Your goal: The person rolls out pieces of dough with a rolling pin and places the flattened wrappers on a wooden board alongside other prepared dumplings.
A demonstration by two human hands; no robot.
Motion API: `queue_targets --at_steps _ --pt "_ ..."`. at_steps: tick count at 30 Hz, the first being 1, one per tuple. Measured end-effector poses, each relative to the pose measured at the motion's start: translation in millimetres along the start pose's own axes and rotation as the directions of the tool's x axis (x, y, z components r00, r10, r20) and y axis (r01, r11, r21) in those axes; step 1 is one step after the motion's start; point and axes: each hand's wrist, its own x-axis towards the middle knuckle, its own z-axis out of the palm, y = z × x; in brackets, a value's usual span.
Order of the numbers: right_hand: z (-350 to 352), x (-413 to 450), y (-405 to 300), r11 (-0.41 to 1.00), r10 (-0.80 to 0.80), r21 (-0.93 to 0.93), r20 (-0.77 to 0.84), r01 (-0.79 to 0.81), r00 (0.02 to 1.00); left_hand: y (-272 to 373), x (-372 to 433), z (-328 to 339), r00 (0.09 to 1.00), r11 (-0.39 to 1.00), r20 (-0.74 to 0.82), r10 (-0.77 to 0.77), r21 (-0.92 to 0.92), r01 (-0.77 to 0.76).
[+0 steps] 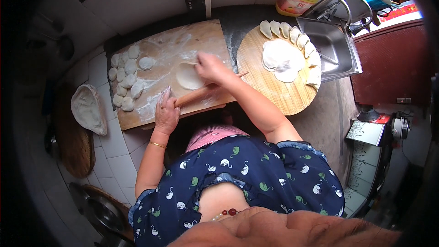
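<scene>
My left hand [168, 111] holds the near-left end of a wooden rolling pin [195, 95], which lies slanted along the near edge of a floured wooden board [164, 44]. At the right edge of a round, flattened dough wrapper [188, 76] is my right hand [209, 68], slightly blurred, its fingertips curled on the dough; whether it pinches the dough is hard to see. Several dough pieces [130, 67] sit at the board's left. On a round bamboo board [264, 92] to the right, flat wrappers [279, 56] overlap, and folded dumplings [303, 41] curve along the rim.
Behind the round board stand a yellow pump bottle [296, 0] and a steel sink [332, 48] with a faucet [343, 7]. A bowl of flour [88, 109] is at the left, beside a wooden cutting board [77, 144]. Metal pans [104, 212] lie lower left.
</scene>
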Motion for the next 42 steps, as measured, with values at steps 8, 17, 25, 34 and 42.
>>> queue_targets --at_steps 8,17,25,34,42 --pt "-149.1 -56.6 152.8 0.88 0.471 0.246 -0.338 -0.406 0.815 -3.0 -0.6 3.6 0.999 0.995 0.014 -0.041 -0.086 0.042" --pt "-185.2 -69.3 131.1 0.566 0.366 -0.411 -0.651 -0.714 0.665 0.5 2.0 -6.8 0.987 0.985 0.063 -0.145 -0.081 0.15" --pt "-4.8 64.7 -16.7 0.909 -0.382 -0.164 0.047 0.384 0.923 2.9 0.7 -6.3 0.992 0.993 0.065 -0.106 -0.051 0.109" --pt "102.6 105.5 -46.2 0.74 -0.605 -0.01 0.427 0.673 0.672 5.2 6.5 -3.5 0.995 0.992 0.023 -0.101 -0.075 0.103" --pt "-9.4 8.6 -4.6 0.787 -0.605 0.142 0.371 0.601 0.704 11.1 11.8 -7.8 0.99 0.992 0.077 -0.12 -0.033 0.123"
